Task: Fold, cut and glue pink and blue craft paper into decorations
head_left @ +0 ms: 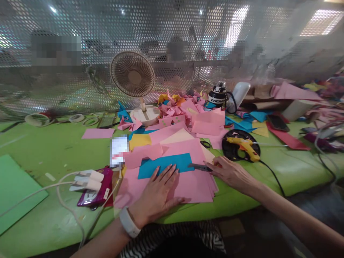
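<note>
A blue strip of paper [166,163] lies across a stack of pink paper sheets [199,186] in front of me. My left hand [158,191] rests flat with fingers spread, its fingertips pressing on the lower edge of the blue strip. From the right, my right hand [228,172] grips a pair of dark scissors [201,167]. Their blades point left and reach the right end of the blue strip. The scissors' handles are mostly hidden by my fingers. Whether the blades are parted is too small to tell.
A yellow hot glue gun [244,145] lies on a black round dish [227,154], its cord trailing right. Behind the stack stand a fan [133,75], folded paper scraps [185,111] and a bottle [217,96]. White chargers [90,179] with cables and a phone [119,150] sit left.
</note>
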A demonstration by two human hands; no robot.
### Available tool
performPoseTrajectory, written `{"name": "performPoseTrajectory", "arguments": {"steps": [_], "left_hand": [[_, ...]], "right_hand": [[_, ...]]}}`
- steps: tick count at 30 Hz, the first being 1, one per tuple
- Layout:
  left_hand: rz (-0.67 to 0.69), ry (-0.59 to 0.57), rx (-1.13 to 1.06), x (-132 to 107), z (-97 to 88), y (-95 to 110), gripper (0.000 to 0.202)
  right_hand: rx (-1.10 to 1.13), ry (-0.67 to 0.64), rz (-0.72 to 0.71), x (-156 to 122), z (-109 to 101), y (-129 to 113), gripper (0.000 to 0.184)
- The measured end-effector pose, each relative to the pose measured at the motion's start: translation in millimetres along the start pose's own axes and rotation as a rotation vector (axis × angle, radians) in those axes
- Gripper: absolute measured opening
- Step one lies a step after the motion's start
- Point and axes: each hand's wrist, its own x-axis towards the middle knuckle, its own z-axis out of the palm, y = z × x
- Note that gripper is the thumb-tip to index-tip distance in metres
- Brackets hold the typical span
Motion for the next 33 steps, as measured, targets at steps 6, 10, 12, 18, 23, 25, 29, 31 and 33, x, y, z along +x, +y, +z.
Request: {"name": "performPoseTrajectory", "arguments": {"steps": [6,10,12,18,23,25,29,31,33], "left_hand": [[-0.040,0.046,0.014,11,-0.8,11,0.074],[-0.001,0.043,-0.007,20,5.7,17,0.074],[0.002,0.040,-0.017,22,8.6,18,0.073],[-0.002,0.034,-0.025,22,9.8,17,0.072],[-0.001,0.043,-0.028,23,8.8,18,0.072],[-0.005,0.035,-0.031,23,8.5,18,0.072],[-0.007,0.033,-0.038,23,8.5,18,0.072],[-0.003,0.041,-0.040,23,8.5,18,0.072],[-0.001,0.042,-0.040,23,8.1,18,0.072]], "right_hand": [[-0.026,-0.020,-0.048,7,-5,0,0.042],[-0.107,-0.032,-0.099,7,-4,-1,0.043],[-0.123,-0.032,-0.107,5,-6,-3,0.041],[-0.044,0.019,-0.081,-1,-11,-13,0.034],[-0.002,-0.008,-0.061,1,-6,-12,0.036],[0.006,-0.028,-0.078,1,-4,-10,0.036],[0.030,-0.022,-0.102,2,-3,-9,0.037],[0.035,-0.034,-0.109,3,-4,-9,0.038],[0.038,-0.057,-0.117,4,-6,-10,0.039]]}}
